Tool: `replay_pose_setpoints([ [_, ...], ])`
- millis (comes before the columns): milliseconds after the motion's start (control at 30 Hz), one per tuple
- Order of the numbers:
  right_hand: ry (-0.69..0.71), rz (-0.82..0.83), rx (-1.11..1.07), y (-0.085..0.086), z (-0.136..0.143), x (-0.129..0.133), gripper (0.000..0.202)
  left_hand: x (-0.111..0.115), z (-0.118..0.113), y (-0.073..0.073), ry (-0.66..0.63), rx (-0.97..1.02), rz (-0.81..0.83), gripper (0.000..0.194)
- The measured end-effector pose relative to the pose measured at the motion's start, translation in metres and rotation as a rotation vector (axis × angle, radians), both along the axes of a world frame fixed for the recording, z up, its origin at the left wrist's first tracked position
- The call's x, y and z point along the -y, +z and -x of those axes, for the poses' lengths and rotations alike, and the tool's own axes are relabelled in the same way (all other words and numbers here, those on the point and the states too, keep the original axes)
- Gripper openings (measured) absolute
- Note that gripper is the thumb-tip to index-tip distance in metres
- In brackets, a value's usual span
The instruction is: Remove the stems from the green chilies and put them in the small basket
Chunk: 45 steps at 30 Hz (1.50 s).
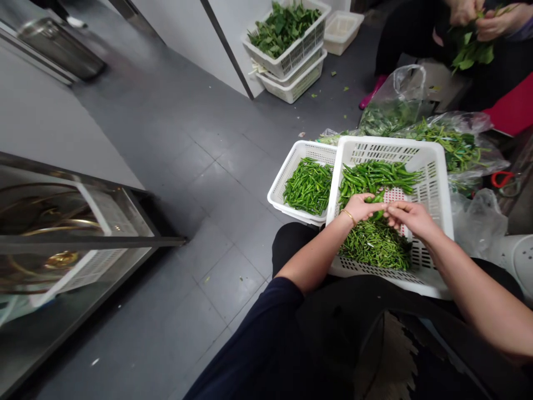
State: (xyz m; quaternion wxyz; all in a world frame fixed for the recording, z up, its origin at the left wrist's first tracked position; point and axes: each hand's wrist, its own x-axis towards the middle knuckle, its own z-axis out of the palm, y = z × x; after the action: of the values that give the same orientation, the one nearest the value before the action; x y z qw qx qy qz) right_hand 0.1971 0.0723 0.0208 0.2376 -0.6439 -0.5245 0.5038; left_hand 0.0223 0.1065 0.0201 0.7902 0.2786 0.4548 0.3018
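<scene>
At lower right, a white slotted plastic basket (433,166) rests on the person's lap. Over it the left hand (361,208) and right hand (410,216) meet, fingers pinched around a slim glossy green chili (376,199). Piles of chilies (377,244) fill it. A smaller basket (287,172) beside it holds more. At the frame's top, stacked baskets (297,69) carry leafy greens (283,25).

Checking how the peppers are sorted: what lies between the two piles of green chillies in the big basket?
In the head view, both hands, left hand and right hand, holding a few green chillies over bare basket floor.
</scene>
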Motion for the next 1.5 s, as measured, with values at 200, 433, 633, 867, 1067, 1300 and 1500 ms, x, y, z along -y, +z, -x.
replay_pose_setpoints([
  [200,0.04,0.237,0.598,-0.048,-0.001,-0.043,0.051,-0.01,0.019,0.005,-0.052,0.481,-0.12,0.031],
  [433,-0.094,0.335,0.32,-0.044,-0.005,-0.041,0.026,-0.012,0.012,-0.004,0.045,0.197,-0.22,0.034],
  [633,-0.153,0.232,-0.298,0.01,-0.007,-0.002,0.031,-0.003,0.0,-0.013,-0.297,-0.152,-0.426,0.037],
  [867,0.131,-0.049,0.101,0.031,0.006,0.019,0.038,0.006,0.001,-0.01,-0.553,-0.284,-0.469,0.019],
  [1067,-0.191,-0.046,0.049,0.007,0.026,0.011,0.032,0.01,-0.001,-0.004,-0.427,-0.321,-0.368,0.018],
  [1300,-0.316,0.115,-0.477,-0.017,0.049,-0.032,0.026,-0.008,0.019,-0.01,-0.12,0.049,-0.141,0.021],
  [1500,0.094,-0.059,0.368,-0.044,-0.004,-0.048,0.03,-0.01,0.027,0.002,-0.083,0.392,-0.034,0.024],
])
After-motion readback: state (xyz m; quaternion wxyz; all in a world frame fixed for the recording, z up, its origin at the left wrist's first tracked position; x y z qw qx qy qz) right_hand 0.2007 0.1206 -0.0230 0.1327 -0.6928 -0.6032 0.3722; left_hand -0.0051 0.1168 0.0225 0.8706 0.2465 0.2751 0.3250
